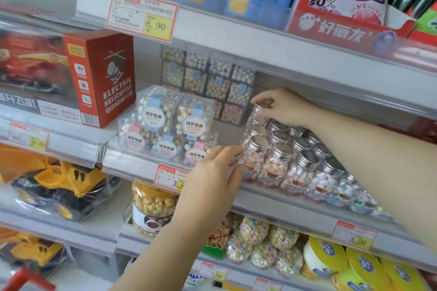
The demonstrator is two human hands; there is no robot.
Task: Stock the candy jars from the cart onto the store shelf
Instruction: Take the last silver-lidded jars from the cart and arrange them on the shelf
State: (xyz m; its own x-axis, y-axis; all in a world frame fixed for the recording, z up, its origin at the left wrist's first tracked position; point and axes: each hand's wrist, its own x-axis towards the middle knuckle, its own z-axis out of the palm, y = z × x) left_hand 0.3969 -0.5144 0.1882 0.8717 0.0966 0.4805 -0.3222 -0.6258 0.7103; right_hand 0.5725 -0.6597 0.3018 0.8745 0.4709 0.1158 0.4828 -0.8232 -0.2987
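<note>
Far left on my feed stands a matte red cardboard helicopter box [104, 78], square-edged and upright. Beside it sit clear hard-plastic cube boxes [165, 123], stacked two high and packed with pale round sweets. My left hand [212, 172] reaches up with its fingers straight and slightly apart, the tips touching the smooth side of the front jar [251, 160]. The candy jars [300, 168] stand in close rows on the white shelf [295, 208], just right of the cubes: clear rounded bodies, ribbed shiny silver lids, pastel pellets inside. My right hand [281, 106] arches over the rows, its fingertips clamped on the lid of the back jar [255, 117].
</note>
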